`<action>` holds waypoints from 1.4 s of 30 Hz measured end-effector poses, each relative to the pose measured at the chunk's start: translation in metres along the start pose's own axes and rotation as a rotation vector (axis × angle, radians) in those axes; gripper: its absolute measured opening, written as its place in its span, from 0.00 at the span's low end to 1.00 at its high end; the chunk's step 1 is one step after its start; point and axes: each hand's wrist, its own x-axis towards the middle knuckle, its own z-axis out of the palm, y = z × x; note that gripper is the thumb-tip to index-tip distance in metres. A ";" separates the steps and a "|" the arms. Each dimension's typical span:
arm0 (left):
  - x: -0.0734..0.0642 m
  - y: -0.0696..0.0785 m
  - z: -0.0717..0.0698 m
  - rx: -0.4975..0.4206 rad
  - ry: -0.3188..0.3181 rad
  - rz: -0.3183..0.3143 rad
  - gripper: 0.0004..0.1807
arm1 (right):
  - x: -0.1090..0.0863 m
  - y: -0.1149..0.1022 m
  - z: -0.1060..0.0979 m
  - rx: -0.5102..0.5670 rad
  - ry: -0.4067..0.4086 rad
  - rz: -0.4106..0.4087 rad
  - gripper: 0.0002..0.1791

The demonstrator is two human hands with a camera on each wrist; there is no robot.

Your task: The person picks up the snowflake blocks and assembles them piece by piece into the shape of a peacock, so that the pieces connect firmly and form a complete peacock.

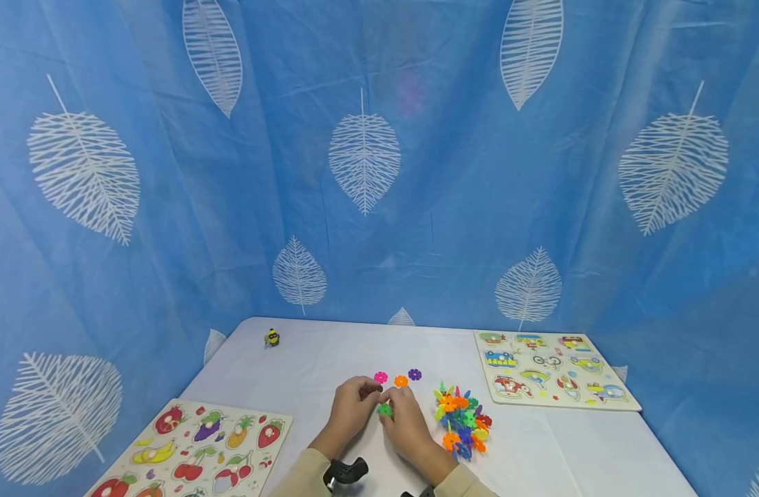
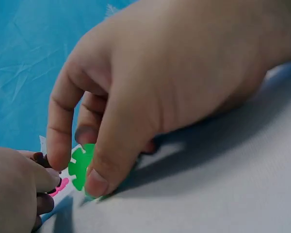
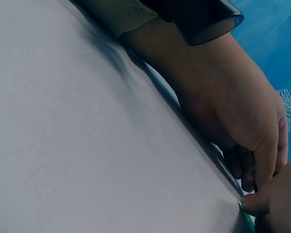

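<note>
My right hand [image 1: 407, 422] pinches a green flower-shaped interlocking disc [image 1: 386, 409] between thumb and fingers, low over the white table. In the left wrist view the notched disc [image 2: 79, 167] shows upright beside the thumb. My left hand [image 1: 353, 407] is just left of it, fingers bent and fingertips close to the right fingers. Something small and dark shows at the left fingertips; I cannot tell whether they hold it. Just beyond the hands lie a pink disc [image 1: 381, 377], an orange disc [image 1: 401, 381] and a purple disc [image 1: 415, 374].
A multicoloured heap of joined or piled discs [image 1: 460, 421] is right of my right hand. A fruit puzzle board [image 1: 280, 431] lies front left, a vehicle puzzle board [image 1: 544, 398] back right. A small yellow-and-black figure [image 1: 272, 337] stands back left. Blue leaf-patterned cloth [image 1: 441, 228] surrounds the table.
</note>
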 end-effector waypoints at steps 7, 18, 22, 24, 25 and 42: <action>-0.001 0.001 -0.003 -0.098 0.010 -0.092 0.06 | -0.007 -0.002 -0.006 0.221 0.017 0.029 0.14; -0.006 0.005 -0.005 -0.325 -0.055 -0.228 0.07 | -0.018 -0.002 -0.013 0.495 -0.015 0.233 0.18; -0.009 0.004 -0.008 -0.422 -0.096 -0.233 0.07 | -0.019 -0.004 -0.015 0.549 0.037 0.262 0.19; -0.011 0.004 -0.012 -0.436 -0.121 -0.234 0.06 | -0.019 -0.004 -0.016 0.567 0.060 0.262 0.20; -0.012 0.004 -0.014 -0.442 -0.135 -0.232 0.06 | -0.019 -0.005 -0.016 0.577 0.071 0.259 0.20; -0.019 0.001 -0.028 -0.442 -0.185 -0.112 0.05 | -0.019 -0.007 -0.013 0.727 0.122 0.278 0.21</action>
